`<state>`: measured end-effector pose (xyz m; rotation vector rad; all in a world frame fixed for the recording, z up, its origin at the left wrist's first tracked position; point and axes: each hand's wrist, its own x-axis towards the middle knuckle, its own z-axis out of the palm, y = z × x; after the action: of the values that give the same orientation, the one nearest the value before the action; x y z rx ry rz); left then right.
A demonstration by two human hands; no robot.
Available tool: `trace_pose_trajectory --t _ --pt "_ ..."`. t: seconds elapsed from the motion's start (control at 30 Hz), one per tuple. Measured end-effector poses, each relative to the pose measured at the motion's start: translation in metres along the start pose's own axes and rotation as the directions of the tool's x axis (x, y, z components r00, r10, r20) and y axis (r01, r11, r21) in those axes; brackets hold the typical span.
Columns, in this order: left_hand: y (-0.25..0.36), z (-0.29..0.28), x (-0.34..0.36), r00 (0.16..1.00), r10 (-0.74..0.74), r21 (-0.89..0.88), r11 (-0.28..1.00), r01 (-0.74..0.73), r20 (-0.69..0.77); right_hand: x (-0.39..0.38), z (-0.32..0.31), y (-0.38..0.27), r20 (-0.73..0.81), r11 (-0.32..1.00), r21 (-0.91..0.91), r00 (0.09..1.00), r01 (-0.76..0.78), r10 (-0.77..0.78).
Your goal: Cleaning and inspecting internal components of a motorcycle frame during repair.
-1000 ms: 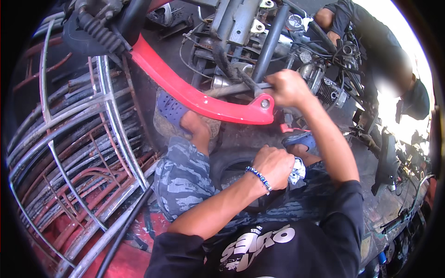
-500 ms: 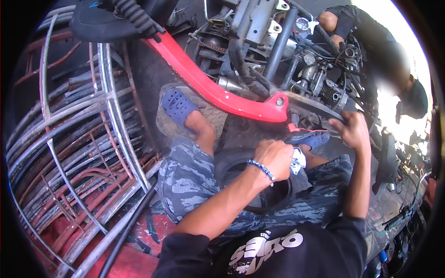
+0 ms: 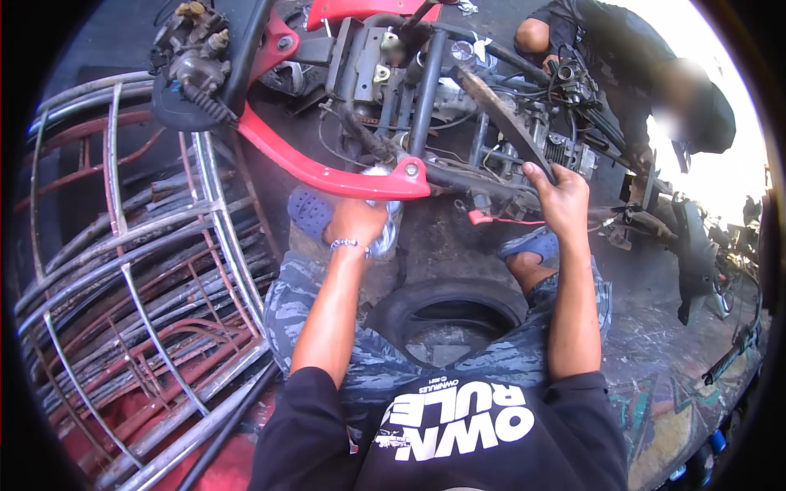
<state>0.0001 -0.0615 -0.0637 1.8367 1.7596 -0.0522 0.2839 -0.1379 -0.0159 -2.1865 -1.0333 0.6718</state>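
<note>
Cloth (image 3: pixel 389 229) sits bunched in your left hand (image 3: pixel 358 222), right up at the lower edge of the red curved part (image 3: pixel 327 173), a bit left of its bolt eye (image 3: pixel 412 170). That's the relation that matters: part lies just beyond your left knuckles, on the far side from you. Its long axis drops from upper left, then levels off toward the eye. Left hand is clearly the nearer one; right hand (image 3: pixel 563 196) is well apart, off to the right.

Grip check: left fingers look curled round the cloth, but how tight, I can't tell. Can't confirm cloth-to-part contact either; the edge hides it. Right hand is closed on the near end of the flat bar (image 3: pixel 503 114), thumb laid along it. Bar slants away from you, up and left, its far end over the frame (image 3: pixel 428 94), engine (image 3: pixel 561 151) behind its lower half.

Versus half a second ago: your left hand was back over your lap with the cloth; now it's up at the red part. Bar was flatter, pointing at the eye; now it stands steeper and clear of it. Tyre (image 3: pixel 450 290) between your legs was partly behind your forearm, now in plain view.
</note>
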Motion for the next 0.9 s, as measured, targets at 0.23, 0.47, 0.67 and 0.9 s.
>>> trace_pose_trajectory --t 0.23,0.47,0.67,0.9 --pt "0.013 0.025 0.026 0.957 0.143 -0.455 0.855 -0.248 -0.254 -0.005 -0.003 -0.003 0.055 0.998 -0.055 0.998 0.037 -0.034" --pt "0.012 0.041 0.025 0.973 0.186 -0.137 0.969 -0.205 -0.138 -0.005 -0.008 -0.006 0.023 0.997 -0.046 0.998 0.062 -0.061" --pt "0.048 0.044 -0.014 0.93 0.299 -0.072 0.954 -0.29 0.215 -0.002 -0.001 -0.009 0.059 0.989 -0.111 0.994 0.095 -0.089" --pt "0.051 0.024 -0.015 0.889 0.35 -0.036 0.934 -0.356 0.296 0.001 0.009 -0.002 0.081 0.986 -0.139 0.993 0.094 -0.084"
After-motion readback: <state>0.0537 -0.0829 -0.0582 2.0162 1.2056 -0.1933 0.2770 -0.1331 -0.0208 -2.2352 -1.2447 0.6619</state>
